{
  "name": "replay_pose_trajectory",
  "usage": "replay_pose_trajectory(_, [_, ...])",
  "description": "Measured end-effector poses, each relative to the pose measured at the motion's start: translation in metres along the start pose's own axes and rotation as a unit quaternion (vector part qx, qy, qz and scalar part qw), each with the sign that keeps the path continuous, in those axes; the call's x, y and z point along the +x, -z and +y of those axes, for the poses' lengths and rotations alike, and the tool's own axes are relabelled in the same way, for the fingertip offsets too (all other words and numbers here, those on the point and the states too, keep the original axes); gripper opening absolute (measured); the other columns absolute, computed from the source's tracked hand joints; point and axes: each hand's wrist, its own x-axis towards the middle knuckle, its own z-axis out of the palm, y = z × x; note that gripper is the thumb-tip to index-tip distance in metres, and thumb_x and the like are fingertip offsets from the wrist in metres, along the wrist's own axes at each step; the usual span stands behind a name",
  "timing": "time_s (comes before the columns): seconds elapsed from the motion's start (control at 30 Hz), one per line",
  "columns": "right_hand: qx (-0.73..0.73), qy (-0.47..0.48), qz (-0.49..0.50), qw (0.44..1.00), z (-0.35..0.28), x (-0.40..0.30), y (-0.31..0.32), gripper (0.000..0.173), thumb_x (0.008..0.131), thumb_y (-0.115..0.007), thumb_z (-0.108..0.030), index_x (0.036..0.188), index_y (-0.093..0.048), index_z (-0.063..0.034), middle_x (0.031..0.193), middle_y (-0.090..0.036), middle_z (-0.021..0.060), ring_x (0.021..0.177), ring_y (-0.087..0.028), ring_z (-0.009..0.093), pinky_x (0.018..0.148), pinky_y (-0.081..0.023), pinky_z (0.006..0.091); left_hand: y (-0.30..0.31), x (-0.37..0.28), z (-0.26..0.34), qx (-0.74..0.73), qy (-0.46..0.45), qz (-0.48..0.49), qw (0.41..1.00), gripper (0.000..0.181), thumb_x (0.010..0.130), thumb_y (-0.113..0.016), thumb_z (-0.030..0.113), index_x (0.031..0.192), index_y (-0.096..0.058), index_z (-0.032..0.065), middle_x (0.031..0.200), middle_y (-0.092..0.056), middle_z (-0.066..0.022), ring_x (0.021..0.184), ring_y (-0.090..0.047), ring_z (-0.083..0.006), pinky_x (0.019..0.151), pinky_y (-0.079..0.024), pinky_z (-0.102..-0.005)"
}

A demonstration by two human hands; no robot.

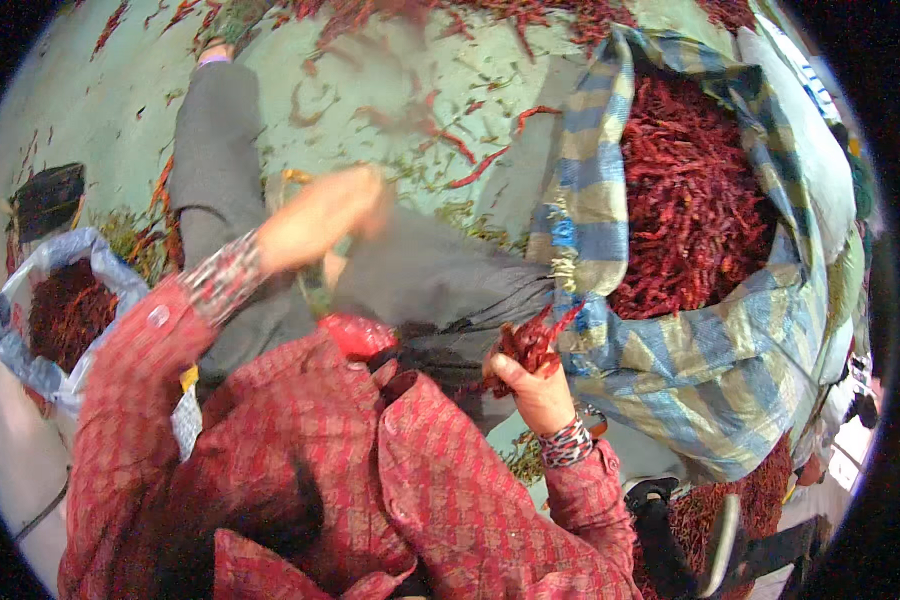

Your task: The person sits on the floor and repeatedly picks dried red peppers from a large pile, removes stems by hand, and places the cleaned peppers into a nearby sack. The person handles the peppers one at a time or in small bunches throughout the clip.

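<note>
My right hand (538, 396) grips a bunch of dried red chilli peppers (531, 346), their tips poking out past the fingers. Close beside it stands a blue-and-beige checked woven sack (701, 356), its mouth wide and full of dried red chillies (690, 202). Over my grey-trousered legs is my left hand (326, 217), blurred by motion; whether its fingers hold anything is hidden. Loose chillies (480, 168) and green stem bits lie on the pale green floor (300, 142) beyond my leg.
A blue-white plastic bag (19, 345) of darker chillies sits at the left, below a black object (47, 199). More chillies (390, 15) are spread along the far floor. White sacks (802, 142) stand behind the checked one. A chilli heap (701, 525) lies at lower right.
</note>
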Motion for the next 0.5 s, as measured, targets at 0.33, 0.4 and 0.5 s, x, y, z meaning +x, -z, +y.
replay_pose_trajectory(0.33, [0.108, 0.015, -0.050, 0.993, 0.008, 0.050, -0.056, 0.017, 0.077, -0.060, -0.020, 0.078, -0.053, -0.0048, 0.065, -0.051, -0.0011, 0.059, -0.046, 0.009, 0.056, -0.038, 0.0234, -0.011, 0.129, -0.013, 0.306, -0.164, 0.132, 0.928, 0.029, 0.082, -0.042, 0.028, 0.080, -0.057, 0.0030, 0.078, -0.056, -0.0160, 0.070, -0.055, -0.0305, 0.063, -0.045, -0.0401])
replay_pose_trajectory(0.4, [0.111, 0.025, -0.041, 0.993, 0.008, 0.063, -0.053, 0.019, 0.078, -0.058, -0.022, 0.077, -0.052, -0.0044, 0.064, -0.051, -0.0002, 0.057, -0.046, 0.009, 0.055, -0.037, 0.0236, -0.009, 0.111, -0.080, 0.369, -0.003, 0.021, 0.929, 0.029, 0.081, -0.043, 0.027, 0.079, -0.056, 0.0017, 0.075, -0.056, -0.0187, 0.073, -0.055, -0.0325, 0.063, -0.044, -0.0427])
replay_pose_trajectory(0.5, [0.132, 0.060, -0.022, 0.989, -0.002, 0.082, -0.057, 0.019, 0.079, -0.055, -0.022, 0.077, -0.052, -0.0035, 0.062, -0.050, 0.0002, 0.056, -0.045, 0.010, 0.054, -0.037, 0.0242, -0.048, 0.098, -0.088, 0.363, 0.015, 0.054, 0.930, 0.024, 0.078, -0.050, 0.025, 0.088, -0.051, 0.0031, 0.085, -0.054, -0.0158, 0.077, -0.054, -0.0333, 0.064, -0.044, -0.0431])
